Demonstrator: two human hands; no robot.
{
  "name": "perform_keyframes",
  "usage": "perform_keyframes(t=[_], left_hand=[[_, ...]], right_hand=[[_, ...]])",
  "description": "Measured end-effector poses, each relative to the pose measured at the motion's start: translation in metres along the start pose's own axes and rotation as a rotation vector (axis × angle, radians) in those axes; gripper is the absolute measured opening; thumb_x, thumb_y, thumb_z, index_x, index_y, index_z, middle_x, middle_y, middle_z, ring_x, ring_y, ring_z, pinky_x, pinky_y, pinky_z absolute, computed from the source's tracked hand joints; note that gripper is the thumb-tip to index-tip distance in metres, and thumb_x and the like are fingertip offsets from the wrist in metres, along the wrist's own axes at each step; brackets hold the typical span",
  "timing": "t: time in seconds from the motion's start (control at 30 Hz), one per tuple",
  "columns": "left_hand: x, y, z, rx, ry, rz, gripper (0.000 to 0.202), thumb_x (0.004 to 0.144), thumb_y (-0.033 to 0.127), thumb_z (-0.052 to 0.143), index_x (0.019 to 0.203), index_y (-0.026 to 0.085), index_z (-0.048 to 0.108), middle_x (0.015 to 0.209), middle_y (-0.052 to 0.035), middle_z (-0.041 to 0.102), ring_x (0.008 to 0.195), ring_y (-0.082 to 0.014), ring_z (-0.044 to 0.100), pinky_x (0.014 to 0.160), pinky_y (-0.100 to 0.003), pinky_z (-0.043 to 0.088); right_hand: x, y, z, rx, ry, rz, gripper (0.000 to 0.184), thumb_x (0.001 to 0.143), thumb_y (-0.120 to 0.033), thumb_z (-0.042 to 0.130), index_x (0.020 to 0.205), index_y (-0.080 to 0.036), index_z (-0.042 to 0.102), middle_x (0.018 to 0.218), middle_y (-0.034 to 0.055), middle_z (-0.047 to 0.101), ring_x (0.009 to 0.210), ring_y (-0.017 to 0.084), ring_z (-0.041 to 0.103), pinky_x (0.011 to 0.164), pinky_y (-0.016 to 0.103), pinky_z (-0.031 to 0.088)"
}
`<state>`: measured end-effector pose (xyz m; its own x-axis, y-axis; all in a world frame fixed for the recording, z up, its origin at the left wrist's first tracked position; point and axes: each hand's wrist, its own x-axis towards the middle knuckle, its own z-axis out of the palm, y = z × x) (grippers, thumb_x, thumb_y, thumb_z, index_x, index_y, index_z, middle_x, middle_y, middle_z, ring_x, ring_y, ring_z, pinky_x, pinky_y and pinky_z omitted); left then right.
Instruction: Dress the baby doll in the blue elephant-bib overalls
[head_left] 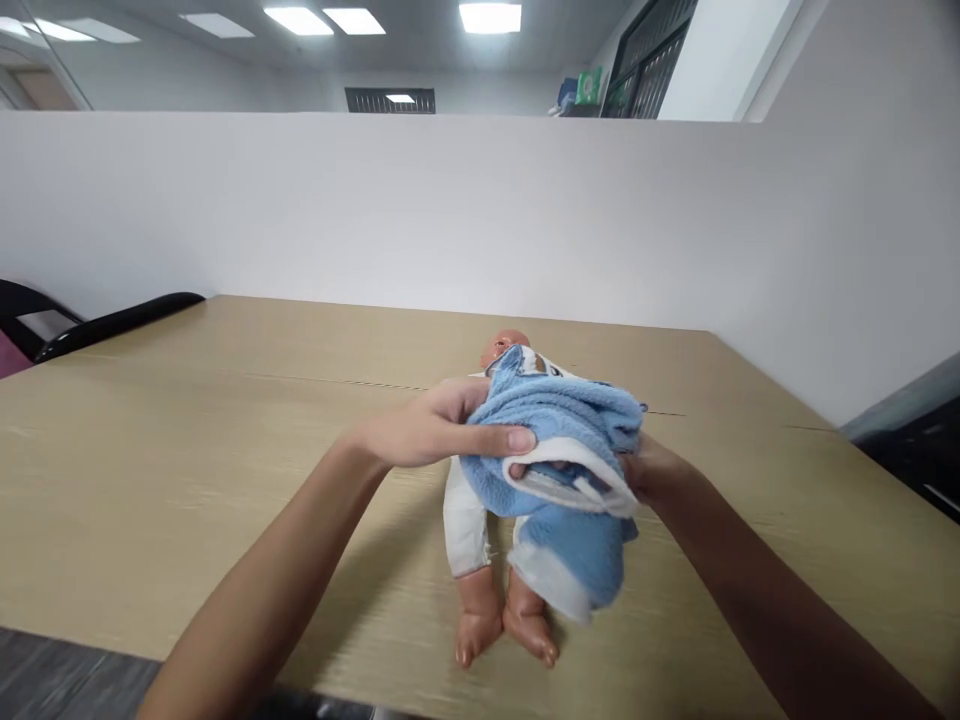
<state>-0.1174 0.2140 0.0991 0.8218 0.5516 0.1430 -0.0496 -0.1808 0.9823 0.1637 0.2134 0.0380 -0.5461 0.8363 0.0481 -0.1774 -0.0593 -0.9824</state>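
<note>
A wooden table (pixel 187 430) fills most of the view, and a baby doll (pixel 480 560) lies on its back on it, roughly at the middle of the near half. Beyond the doll, a white partition wall (pixel 375 210) rises along the table's far edge. Well to the left of the doll, past the table's corner, a black chair (pixel 112 322) shows its back. To the right of the doll, past the table's edge, a dark surface (pixel 911 450) cuts into the corner.

A blue garment (pixel 559 460), fleecy with white trim, is bunched over the doll's torso and hides most of its body; the head (pixel 502 347) peeks out behind it, and the bare feet (pixel 504 630) point toward the viewer below white trouser legs.

The left hand (pixel 442 428) pinches the garment's left edge, thumb on top and fingers underneath. The right hand (pixel 660 470) grips the garment's right edge, its fingers mostly hidden by the cloth.
</note>
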Motion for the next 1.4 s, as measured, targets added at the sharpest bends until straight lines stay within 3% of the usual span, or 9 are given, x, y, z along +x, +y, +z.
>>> perform_keyframes(t=[0.17,0.3,0.43,0.53,0.63,0.73,0.87,1.03,1.4], left_hand=[[-0.042,-0.018,0.046,-0.086,0.226,-0.076,0.036,0.1,0.051,0.079,0.107,0.016,0.073,0.099,-0.0036,0.072,0.092,-0.0151,0.065,0.083,-0.023,0.055],[-0.07,-0.037,0.083,-0.173,0.365,-0.116,0.042,0.101,0.058,0.075,0.103,0.016,0.07,0.099,-0.0041,0.072,0.091,-0.0158,0.064,0.085,-0.025,0.055],[-0.088,-0.054,0.111,-0.198,0.485,-0.184,0.046,0.102,0.063,0.069,0.104,0.017,0.068,0.091,-0.0035,0.071,0.081,-0.0175,0.065,0.079,-0.029,0.055],[-0.094,-0.065,0.123,-0.179,0.59,-0.224,0.047,0.102,0.063,0.068,0.105,0.016,0.07,0.1,-0.0054,0.075,0.096,-0.022,0.069,0.091,-0.032,0.056],[-0.093,-0.077,0.129,-0.154,0.647,-0.262,0.053,0.098,0.066,0.071,0.114,0.015,0.074,0.114,-0.0095,0.08,0.114,-0.0287,0.072,0.104,-0.037,0.056],[-0.089,-0.089,0.132,-0.103,0.675,-0.284,0.062,0.092,0.061,0.081,0.135,0.017,0.071,0.138,-0.0128,0.077,0.131,-0.0336,0.07,0.114,-0.042,0.055],[-0.083,-0.106,0.133,-0.024,0.759,-0.312,0.067,0.091,0.053,0.083,0.143,0.015,0.065,0.147,-0.0162,0.073,0.136,-0.0348,0.069,0.119,-0.045,0.053],[-0.076,-0.118,0.126,0.1,0.815,-0.281,0.054,0.1,0.044,0.071,0.144,0.015,0.062,0.155,-0.0174,0.066,0.143,-0.0322,0.064,0.124,-0.045,0.047],[-0.071,-0.119,0.105,0.326,0.777,-0.334,0.041,0.103,0.053,0.065,0.126,0.018,0.062,0.122,-0.0111,0.076,0.112,-0.0301,0.071,0.097,-0.04,0.055]], right_hand=[[-0.03,0.02,0.018,-0.051,0.01,0.099,0.065,0.082,-0.071,0.088,0.125,-0.023,0.08,0.111,0.0096,0.084,0.101,0.029,0.081,0.104,0.044,0.064],[-0.042,0.027,0.035,-0.203,-0.133,0.065,0.062,0.095,-0.066,0.079,0.139,-0.022,0.075,0.132,0.0127,0.079,0.125,0.03,0.074,0.122,0.05,0.051],[-0.051,0.023,0.058,-0.138,-0.394,0.117,0.08,0.083,-0.055,0.095,0.15,-0.024,0.066,0.145,0.013,0.075,0.133,0.034,0.072,0.119,0.051,0.055],[-0.06,0.028,0.071,-0.341,-0.235,0.155,0.077,0.079,-0.04,0.098,0.147,-0.026,0.066,0.144,0.0105,0.076,0.133,0.035,0.072,0.118,0.052,0.057],[-0.063,0.045,0.077,-0.537,0.027,0.083,0.061,0.085,-0.029,0.086,0.143,-0.025,0.067,0.141,0.0106,0.077,0.129,0.034,0.073,0.118,0.054,0.056],[-0.058,0.066,0.076,-0.574,0.158,0.011,0.055,0.085,-0.016,0.074,0.139,-0.023,0.068,0.135,0.0105,0.078,0.127,0.032,0.073,0.116,0.053,0.056],[-0.05,0.082,0.075,-0.648,0.232,-0.029,0.046,0.083,-0.012,0.07,0.128,-0.021,0.07,0.12,0.0087,0.081,0.118,0.031,0.076,0.111,0.05,0.058],[-0.043,0.079,0.076,-0.692,0.238,-0.04,0.038,0.082,-0.011,0.07,0.119,-0.02,0.07,0.113,0.0077,0.082,0.111,0.029,0.077,0.107,0.045,0.058],[-0.024,0.086,0.062,-0.644,0.339,0.001,0.052,0.086,-0.02,0.072,0.137,-0.02,0.063,0.117,0.0081,0.08,0.114,0.029,0.074,0.105,0.045,0.057]])
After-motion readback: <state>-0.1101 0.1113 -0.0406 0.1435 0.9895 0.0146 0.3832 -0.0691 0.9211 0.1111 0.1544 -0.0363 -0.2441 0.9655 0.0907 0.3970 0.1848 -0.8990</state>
